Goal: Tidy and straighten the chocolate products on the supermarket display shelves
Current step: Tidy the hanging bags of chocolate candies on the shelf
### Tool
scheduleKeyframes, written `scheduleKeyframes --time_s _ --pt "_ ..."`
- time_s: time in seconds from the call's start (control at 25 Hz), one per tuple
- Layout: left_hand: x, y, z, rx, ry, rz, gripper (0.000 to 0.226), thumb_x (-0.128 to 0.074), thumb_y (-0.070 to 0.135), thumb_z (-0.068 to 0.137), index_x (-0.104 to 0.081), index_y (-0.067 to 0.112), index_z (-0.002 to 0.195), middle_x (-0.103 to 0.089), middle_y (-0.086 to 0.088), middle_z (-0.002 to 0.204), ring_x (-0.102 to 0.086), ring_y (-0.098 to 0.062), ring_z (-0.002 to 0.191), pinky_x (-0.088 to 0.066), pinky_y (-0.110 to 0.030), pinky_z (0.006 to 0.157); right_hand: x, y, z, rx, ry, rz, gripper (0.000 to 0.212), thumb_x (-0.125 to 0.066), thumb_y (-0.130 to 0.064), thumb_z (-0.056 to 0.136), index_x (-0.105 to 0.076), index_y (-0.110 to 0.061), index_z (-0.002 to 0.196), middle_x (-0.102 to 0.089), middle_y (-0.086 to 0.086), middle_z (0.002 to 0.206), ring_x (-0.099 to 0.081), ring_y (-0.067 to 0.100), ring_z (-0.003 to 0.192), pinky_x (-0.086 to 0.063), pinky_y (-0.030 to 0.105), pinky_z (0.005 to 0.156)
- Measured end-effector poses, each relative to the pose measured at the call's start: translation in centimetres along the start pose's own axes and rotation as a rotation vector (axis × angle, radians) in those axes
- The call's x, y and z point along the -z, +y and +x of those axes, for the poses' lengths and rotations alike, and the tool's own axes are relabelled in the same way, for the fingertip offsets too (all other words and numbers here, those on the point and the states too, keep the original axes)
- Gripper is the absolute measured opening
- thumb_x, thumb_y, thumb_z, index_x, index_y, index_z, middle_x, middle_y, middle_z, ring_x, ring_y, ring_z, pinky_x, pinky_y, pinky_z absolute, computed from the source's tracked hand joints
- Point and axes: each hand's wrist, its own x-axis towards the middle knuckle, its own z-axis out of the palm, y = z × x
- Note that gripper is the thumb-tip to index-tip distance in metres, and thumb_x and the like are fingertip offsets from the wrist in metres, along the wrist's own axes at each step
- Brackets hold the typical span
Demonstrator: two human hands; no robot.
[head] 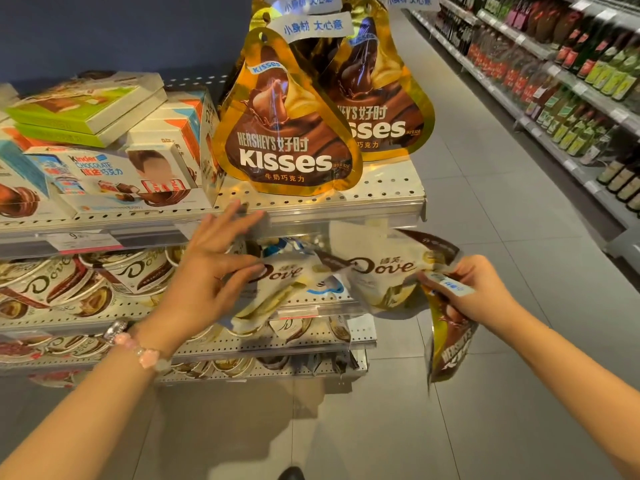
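Gold Hershey's Kisses bags (287,133) stand upright on the top shelf (381,195). Below it, white Dove bags (277,289) lie on the second shelf. My left hand (211,271) reaches in with fingers spread, the thumb and fingers touching the left Dove bag. My right hand (474,289) grips the corner of another white Dove bag (381,271) together with a gold Hershey's Kisses bag (450,341) that hangs down from it, off the shelf's right end.
Kinder chocolate boxes (104,174) are stacked at the left of the top shelf. Dove tubs (86,278) fill the left of the second shelf. Lower shelves hold more packs. A tiled aisle (502,202) runs on the right, with bottle shelves (571,81) along it.
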Motion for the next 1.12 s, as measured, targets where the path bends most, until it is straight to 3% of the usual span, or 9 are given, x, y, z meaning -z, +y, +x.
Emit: scheduleKeyframes --time_s 0.16,0.24,0.32,0.4,0.52,0.64,0.8,0.96,1.12 --pt "1.0 -1.4 1.5 -0.047 -0.02 0.116 0.035 -0.052 0.036 0.084 -0.075 0.011 0.078 -0.037 -0.002 0.146 -0.027 -0.024 0.14 -0.023 -0.051 0.111 1.2 2.1 0.5 -0.049 0.225 -0.045 0.032 -0.067 -0.017 0.084 -0.063 -0.026 0.054 -0.059 -0.009 0.041 -0.052 0.003 0.032 -0.04 0.012 0.033" --pt "1.1 -1.7 2.0 0.062 -0.018 0.015 0.04 -0.057 0.033 0.085 -0.071 0.003 0.062 -0.044 -0.002 0.142 -0.036 -0.022 0.135 -0.029 -0.049 0.109 0.8 3.2 0.8 -0.045 0.282 -0.09 0.033 -0.067 -0.016 0.084 -0.062 -0.028 0.053 -0.06 -0.013 0.042 -0.057 0.003 0.038 -0.044 0.015 0.038" --pt "1.1 -1.8 2.0 0.14 0.003 -0.115 0.024 -0.066 0.018 0.084 -0.073 0.001 0.068 -0.05 0.0 0.136 -0.041 -0.016 0.132 -0.032 -0.039 0.11 0.4 4.2 1.3 -0.066 0.332 -0.122 0.037 -0.068 -0.017 0.084 -0.06 -0.027 0.048 -0.061 -0.013 0.044 -0.06 0.01 0.045 -0.05 0.024 0.047" --pt "1.6 -2.0 2.0 0.189 -0.024 -0.239 0.01 -0.067 0.008 0.081 -0.075 0.01 0.075 -0.051 0.007 0.133 -0.039 -0.005 0.132 -0.03 -0.022 0.11 -0.1 5.3 2.1 -0.102 0.351 -0.129 0.038 -0.068 -0.02 0.084 -0.062 -0.026 0.047 -0.062 -0.01 0.045 -0.061 0.02 0.051 -0.053 0.033 0.057" --pt "3.0 -2.3 2.4 0.208 -0.162 -0.283 0.015 -0.065 0.017 0.076 -0.075 0.014 0.087 -0.045 0.014 0.138 -0.032 0.005 0.133 -0.025 -0.017 0.11 -1.3 6.8 2.8 -0.107 0.324 -0.151 0.03 -0.066 -0.021 0.084 -0.066 -0.023 0.054 -0.064 -0.001 0.05 -0.063 0.029 0.055 -0.056 0.043 0.061" --pt "3.8 -2.1 2.5 0.18 -0.261 -0.283 0.023 -0.066 0.018 0.074 -0.073 0.035 0.061 -0.041 0.018 0.14 -0.028 0.008 0.133 -0.022 -0.012 0.11 -2.5 7.8 3.9 -0.129 0.318 -0.123 0.026 -0.065 -0.019 0.086 -0.065 -0.016 0.06 -0.066 0.007 0.057 -0.065 0.031 0.06 -0.057 0.046 0.063" --pt "3.9 -2.6 2.5 0.171 -0.29 -0.217 0.027 -0.065 0.023 0.072 -0.074 -0.002 0.069 -0.036 0.016 0.144 -0.025 0.005 0.136 -0.021 -0.018 0.113 -4.6 8.1 6.0 -0.161 0.307 -0.036 0.026 -0.065 -0.022 0.086 -0.064 -0.015 0.061 -0.066 0.006 0.058 -0.065 0.026 0.061 -0.054 0.036 0.061" --pt "4.1 -2.6 2.5 0.139 -0.327 -0.214 0.03 -0.064 0.022 0.073 -0.074 -0.006 0.073 -0.033 0.013 0.146 -0.022 0.003 0.138 -0.019 -0.013 0.111 -6.1 7.5 8.0 -0.194 0.3 0.022 0.028 -0.066 -0.029 0.085 -0.06 -0.015 0.061 -0.063 -0.001 0.053 -0.064 0.021 0.057 -0.052 0.03 0.054" --pt "4.0 -2.6 2.5 0.163 -0.327 -0.22 0.033 -0.064 0.022 0.072 -0.072 -0.009 0.067 -0.033 0.014 0.146 -0.021 0.003 0.138 -0.018 -0.016 0.113 -6.4 7.2 8.6 -0.148 0.276 -0.01 0.028 -0.065 -0.046 0.08 -0.067 -0.019 0.074 -0.069 0.004 0.071 -0.066 0.024 0.074 -0.051 0.037 0.07"
